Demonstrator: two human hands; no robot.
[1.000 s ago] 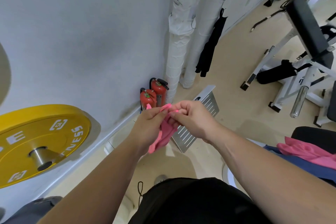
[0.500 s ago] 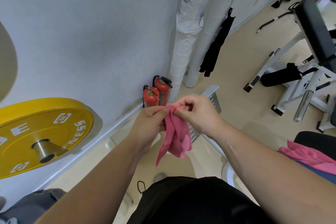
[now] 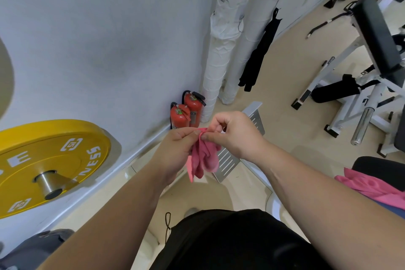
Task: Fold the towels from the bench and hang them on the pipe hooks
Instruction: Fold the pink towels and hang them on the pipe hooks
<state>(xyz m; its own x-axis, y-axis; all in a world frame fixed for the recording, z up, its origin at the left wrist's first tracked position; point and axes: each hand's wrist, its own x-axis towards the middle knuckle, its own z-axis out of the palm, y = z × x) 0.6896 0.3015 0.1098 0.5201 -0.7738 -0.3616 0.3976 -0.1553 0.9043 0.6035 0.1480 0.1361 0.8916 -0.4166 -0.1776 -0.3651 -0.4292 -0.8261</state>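
A small pink towel (image 3: 205, 156) hangs bunched in front of me, pinched at its top edge by both hands. My left hand (image 3: 175, 151) grips it from the left and my right hand (image 3: 233, 135) from the right, thumbs nearly touching. Another pink towel (image 3: 370, 186) lies on the dark bench (image 3: 381, 166) at the right edge. Two white wrapped pipes (image 3: 221, 50) stand against the wall ahead, with a black cloth (image 3: 259, 52) hanging on the right one. The hooks themselves are too small to make out.
Two red fire extinguishers (image 3: 186, 112) stand at the foot of the wall. A yellow weight plate (image 3: 43, 160) on a bar juts out at the left. A white slotted metal plate (image 3: 236, 153) lies below my hands. A white exercise machine (image 3: 361, 61) fills the right.
The towel has dropped open from a tight bunch between my hands and now hangs longer. My hands stay together at its top edge; the view has shifted slightly.
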